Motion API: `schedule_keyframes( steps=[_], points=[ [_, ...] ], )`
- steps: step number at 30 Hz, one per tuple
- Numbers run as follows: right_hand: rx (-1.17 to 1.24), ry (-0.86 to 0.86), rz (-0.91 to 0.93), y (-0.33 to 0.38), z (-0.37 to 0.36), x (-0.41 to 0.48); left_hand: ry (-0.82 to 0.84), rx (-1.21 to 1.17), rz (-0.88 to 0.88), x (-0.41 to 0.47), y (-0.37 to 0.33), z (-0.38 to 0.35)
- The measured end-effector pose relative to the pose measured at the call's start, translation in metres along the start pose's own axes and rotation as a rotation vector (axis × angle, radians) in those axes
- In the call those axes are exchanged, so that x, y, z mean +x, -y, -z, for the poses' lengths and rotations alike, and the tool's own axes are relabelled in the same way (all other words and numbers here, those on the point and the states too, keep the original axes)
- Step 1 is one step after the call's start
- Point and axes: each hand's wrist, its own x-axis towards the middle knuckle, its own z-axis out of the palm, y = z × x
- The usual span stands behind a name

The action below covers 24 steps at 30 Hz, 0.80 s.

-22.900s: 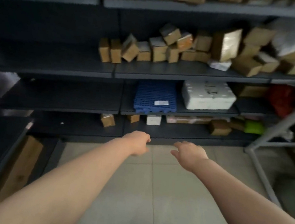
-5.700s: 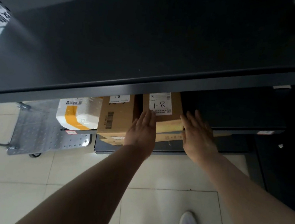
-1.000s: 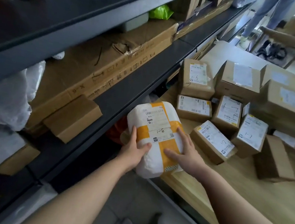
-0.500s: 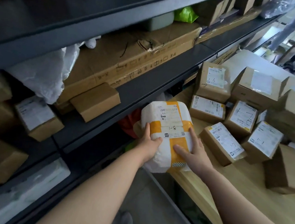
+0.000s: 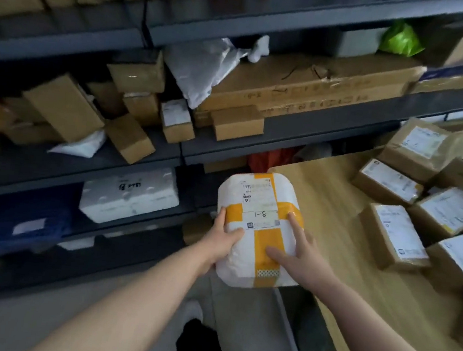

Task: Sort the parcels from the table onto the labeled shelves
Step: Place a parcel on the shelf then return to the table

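I hold a white foam parcel crossed with orange tape, its label hand-marked "1-8", in front of the dark shelves. My left hand grips its left side. My right hand presses on its top and right side, fingers spread. The parcel hangs over the left corner of the wooden table. Several labeled cardboard parcels lie on the table to the right.
The shelves at left hold many cardboard boxes, a long flat carton, a grey plastic bag, a white foam box and a blue crate. Tiled floor and my shoe show below.
The view has swung left toward the shelves. The parcel, in both hands, has come away from the pile on the table to the table's left corner.
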Motion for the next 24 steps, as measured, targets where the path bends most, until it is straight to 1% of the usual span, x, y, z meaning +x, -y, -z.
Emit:
schedule_keyframes(
  steps=[6,12,17,24],
  points=[
    [-0.16,0.142,0.174,0.051,-0.058,-0.012,-0.206,-0.166,-0.001,-0.057,0.052,0.064],
    [-0.31,0.315,0.342,0.121,-0.145,-0.036,-0.414,-0.326,-0.002,-0.128,0.116,0.143],
    [-0.411,0.473,0.454,0.182,-0.241,-0.069,-0.568,-0.438,0.103,-0.197,0.181,0.212],
    [-0.502,0.68,0.585,0.257,-0.402,-0.143,-0.781,-0.573,0.2,-0.295,0.293,0.318]
  ],
)
